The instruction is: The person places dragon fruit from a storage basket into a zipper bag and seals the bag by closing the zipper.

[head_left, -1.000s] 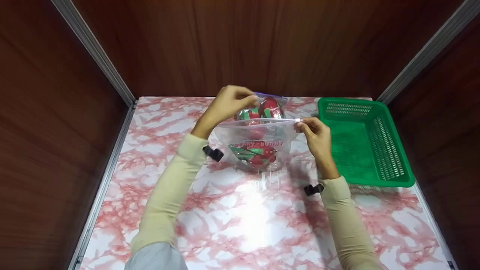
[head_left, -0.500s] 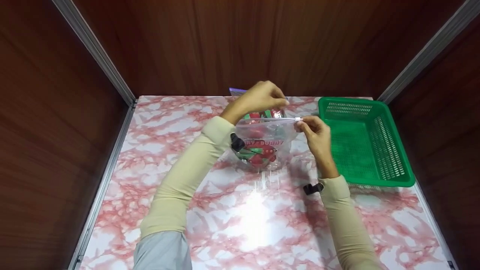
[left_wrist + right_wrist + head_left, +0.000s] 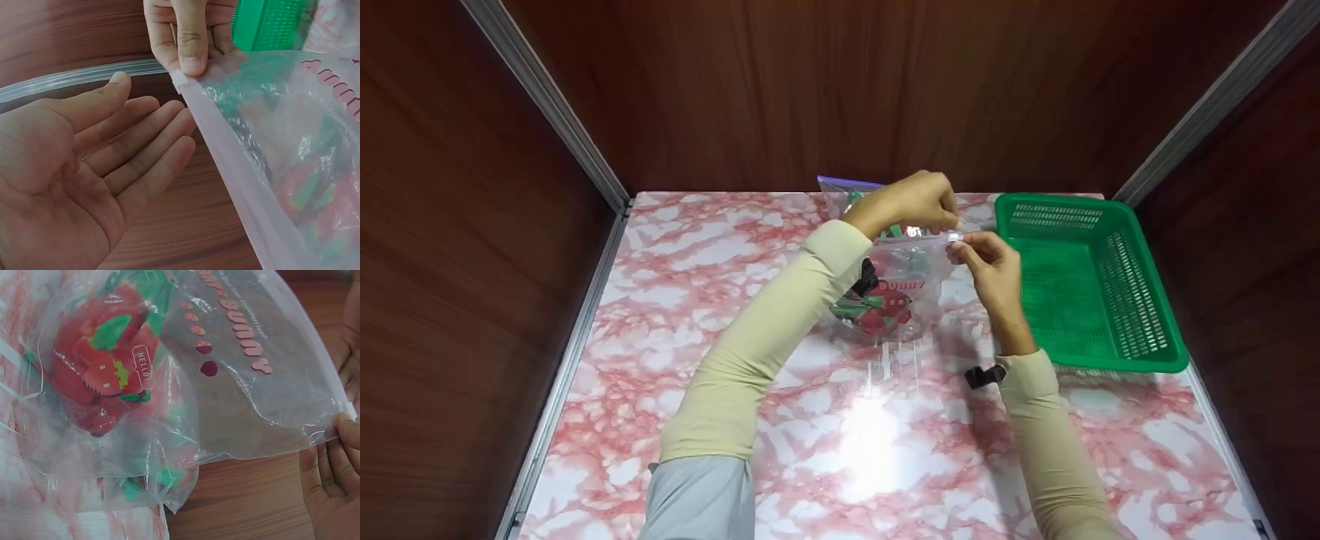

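Observation:
My right hand [image 3: 996,277] pinches the top corner of a clear zip bag [image 3: 236,405] between thumb and fingers, at its white slider [image 3: 179,81]. The bag bears pink "BUNNY" lettering and has red things with green leaves [image 3: 101,343] in it, hazy through the plastic. In the left wrist view my left hand [image 3: 84,169] lies palm up, fingers loosely extended, fingertips close beside the bag's zip edge and the slider. From the head view the left hand is just above the zip, its forearm hiding the left part of the bag.
Behind the held bag stands a second clear bag [image 3: 840,196] with a purple zip and red and green contents. A green basket [image 3: 1166,300] is on the right of the pink marbled table [image 3: 660,300]. Brown wood panels [image 3: 825,90] enclose the back and sides.
My left hand has moved right along the bag's top, from its left part to near the slider corner. The right hand has kept its pinch in the same place.

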Action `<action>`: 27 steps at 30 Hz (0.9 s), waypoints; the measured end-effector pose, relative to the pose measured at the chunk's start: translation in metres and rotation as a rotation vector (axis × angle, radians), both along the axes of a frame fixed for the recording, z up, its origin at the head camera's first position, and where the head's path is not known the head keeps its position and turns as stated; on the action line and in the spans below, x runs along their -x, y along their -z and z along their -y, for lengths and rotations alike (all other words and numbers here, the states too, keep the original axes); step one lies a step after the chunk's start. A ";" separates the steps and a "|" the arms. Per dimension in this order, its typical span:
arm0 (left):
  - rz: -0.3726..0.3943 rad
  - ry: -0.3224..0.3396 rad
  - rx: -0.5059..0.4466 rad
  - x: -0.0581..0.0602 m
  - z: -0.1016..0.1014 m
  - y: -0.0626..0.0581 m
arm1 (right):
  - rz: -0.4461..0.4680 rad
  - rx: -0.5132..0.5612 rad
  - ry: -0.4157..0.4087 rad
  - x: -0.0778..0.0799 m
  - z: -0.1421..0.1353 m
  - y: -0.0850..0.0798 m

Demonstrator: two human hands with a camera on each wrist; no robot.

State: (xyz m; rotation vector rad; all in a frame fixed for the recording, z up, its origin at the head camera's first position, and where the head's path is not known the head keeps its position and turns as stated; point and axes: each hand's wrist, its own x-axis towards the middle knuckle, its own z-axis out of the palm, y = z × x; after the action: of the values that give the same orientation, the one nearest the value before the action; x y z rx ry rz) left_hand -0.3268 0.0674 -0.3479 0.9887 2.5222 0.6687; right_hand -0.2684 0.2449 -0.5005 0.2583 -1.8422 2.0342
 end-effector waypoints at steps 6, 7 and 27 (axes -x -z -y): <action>-0.011 0.038 0.034 0.000 -0.008 0.001 | 0.009 0.020 -0.003 -0.001 0.001 -0.002; -0.012 0.035 0.040 0.000 -0.009 0.001 | 0.011 0.019 -0.002 -0.001 0.001 -0.002; -0.107 0.015 0.094 0.003 -0.022 0.014 | -0.001 0.030 0.003 -0.001 0.001 -0.003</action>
State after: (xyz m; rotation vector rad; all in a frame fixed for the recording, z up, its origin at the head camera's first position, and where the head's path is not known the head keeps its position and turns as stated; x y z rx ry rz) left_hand -0.3302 0.0891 -0.3618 1.0339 2.6094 0.4996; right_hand -0.2673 0.2439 -0.4980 0.2482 -1.8090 2.0568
